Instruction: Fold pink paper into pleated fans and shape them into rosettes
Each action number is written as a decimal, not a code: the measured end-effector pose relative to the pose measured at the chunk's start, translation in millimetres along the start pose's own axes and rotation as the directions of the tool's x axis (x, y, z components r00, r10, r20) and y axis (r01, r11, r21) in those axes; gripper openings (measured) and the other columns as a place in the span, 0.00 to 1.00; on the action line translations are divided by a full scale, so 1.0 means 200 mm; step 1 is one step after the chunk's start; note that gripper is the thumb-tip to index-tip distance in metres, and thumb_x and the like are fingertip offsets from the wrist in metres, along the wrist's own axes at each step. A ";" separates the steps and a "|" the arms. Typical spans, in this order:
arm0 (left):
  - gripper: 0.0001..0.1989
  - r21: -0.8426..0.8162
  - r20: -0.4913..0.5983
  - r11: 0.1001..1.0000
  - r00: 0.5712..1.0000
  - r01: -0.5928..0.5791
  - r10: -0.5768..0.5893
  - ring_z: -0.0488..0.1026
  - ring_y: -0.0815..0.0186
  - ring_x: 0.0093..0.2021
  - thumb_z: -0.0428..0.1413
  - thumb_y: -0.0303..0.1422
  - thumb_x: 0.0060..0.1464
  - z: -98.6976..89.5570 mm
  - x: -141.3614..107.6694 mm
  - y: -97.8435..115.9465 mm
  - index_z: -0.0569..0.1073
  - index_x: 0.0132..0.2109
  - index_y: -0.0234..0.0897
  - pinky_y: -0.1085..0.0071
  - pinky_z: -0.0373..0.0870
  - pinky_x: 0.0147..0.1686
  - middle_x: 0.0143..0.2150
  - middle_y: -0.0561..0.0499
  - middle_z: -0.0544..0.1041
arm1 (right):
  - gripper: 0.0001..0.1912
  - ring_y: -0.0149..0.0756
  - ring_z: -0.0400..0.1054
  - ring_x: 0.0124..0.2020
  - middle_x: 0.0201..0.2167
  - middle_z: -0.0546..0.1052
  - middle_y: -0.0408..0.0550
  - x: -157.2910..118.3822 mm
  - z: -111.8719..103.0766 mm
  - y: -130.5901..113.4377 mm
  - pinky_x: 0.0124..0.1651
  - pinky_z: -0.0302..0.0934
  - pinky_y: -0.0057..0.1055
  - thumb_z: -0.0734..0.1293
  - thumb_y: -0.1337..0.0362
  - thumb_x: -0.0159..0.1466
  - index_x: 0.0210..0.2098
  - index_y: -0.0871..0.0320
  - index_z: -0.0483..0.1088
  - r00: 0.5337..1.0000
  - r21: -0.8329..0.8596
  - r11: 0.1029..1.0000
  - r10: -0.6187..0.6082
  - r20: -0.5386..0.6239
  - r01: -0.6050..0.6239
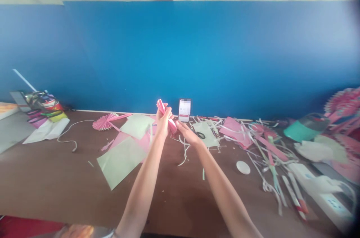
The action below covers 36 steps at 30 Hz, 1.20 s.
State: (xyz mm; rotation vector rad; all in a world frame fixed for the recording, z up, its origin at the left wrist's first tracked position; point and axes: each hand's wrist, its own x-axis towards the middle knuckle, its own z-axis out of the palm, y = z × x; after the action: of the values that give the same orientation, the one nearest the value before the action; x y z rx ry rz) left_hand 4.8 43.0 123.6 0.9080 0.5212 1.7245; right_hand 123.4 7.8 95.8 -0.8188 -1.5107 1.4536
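Near the middle of the view, a folded pink paper piece point(172, 127) slants down to the right. My left hand point(164, 117) has its fingers wrapped round the upper part of it. My right hand point(187, 132) is at its lower right end, with fingers stretched out; whether they touch the paper is hard to tell. A lit phone point(184, 110) stands upright against the blue wall just beyond my hands. Pale green sheets point(120, 161) and pink sheets lie left of my forearms, with a pleated pink fan point(103, 122) behind them.
Black scissors point(200, 135) rest on pale paper right of my hands. Farther right are paper strips point(274, 178), a white disc point(243, 167), markers point(294, 196), a power strip point(323, 196) and pink pleated rosettes point(343, 106). A white cable point(67, 129) and colourful packets point(46, 118) lie left.
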 end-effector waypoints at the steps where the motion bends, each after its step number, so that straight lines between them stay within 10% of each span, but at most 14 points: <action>1: 0.15 -0.016 -0.010 1.000 1.000 0.001 -0.001 0.57 0.77 0.21 0.62 0.36 0.49 0.00 0.00 0.01 0.69 0.43 0.41 0.78 0.58 0.22 0.25 0.59 0.59 | 0.22 0.34 0.70 0.28 0.27 0.74 0.46 0.00 0.00 -0.01 0.34 0.65 0.31 0.61 0.44 0.63 0.37 0.57 0.69 1.000 -0.009 1.000 -0.010 0.008 0.010; 15: 0.21 0.047 -0.067 0.998 0.997 0.028 -0.024 0.68 0.72 0.21 0.54 0.51 0.54 -0.02 0.02 0.02 0.70 0.35 0.35 0.73 0.68 0.26 0.23 0.54 0.70 | 0.20 0.31 0.69 0.25 0.26 0.75 0.46 0.04 -0.01 0.06 0.31 0.65 0.29 0.70 0.48 0.56 0.35 0.60 0.71 0.999 -0.030 0.998 -0.047 -0.012 0.047; 29: 0.22 0.069 -0.030 0.997 0.999 0.034 -0.032 0.77 0.68 0.33 0.55 0.48 0.54 -0.02 0.03 0.03 0.72 0.49 0.37 0.65 0.73 0.40 0.47 0.42 0.78 | 0.16 0.29 0.65 0.19 0.22 0.75 0.44 0.03 0.00 0.07 0.22 0.58 0.26 0.66 0.51 0.60 0.31 0.59 0.71 0.954 -0.315 0.937 -0.220 -0.202 0.149; 36: 0.22 0.144 -0.091 0.988 0.994 -0.050 0.064 0.76 0.66 0.30 0.55 0.49 0.54 -0.05 0.05 0.03 0.73 0.44 0.34 0.68 0.73 0.35 0.35 0.45 0.79 | 0.19 0.29 0.66 0.20 0.27 0.77 0.46 0.01 -0.03 0.02 0.22 0.58 0.25 0.64 0.49 0.62 0.36 0.60 0.72 0.984 -0.306 0.941 -0.169 -0.060 0.144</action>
State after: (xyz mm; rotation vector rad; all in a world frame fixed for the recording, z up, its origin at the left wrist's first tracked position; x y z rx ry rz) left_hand -8.8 50.4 125.0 0.9517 0.6937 1.8070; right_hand 127.2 11.8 91.8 -0.9048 -1.7151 1.0730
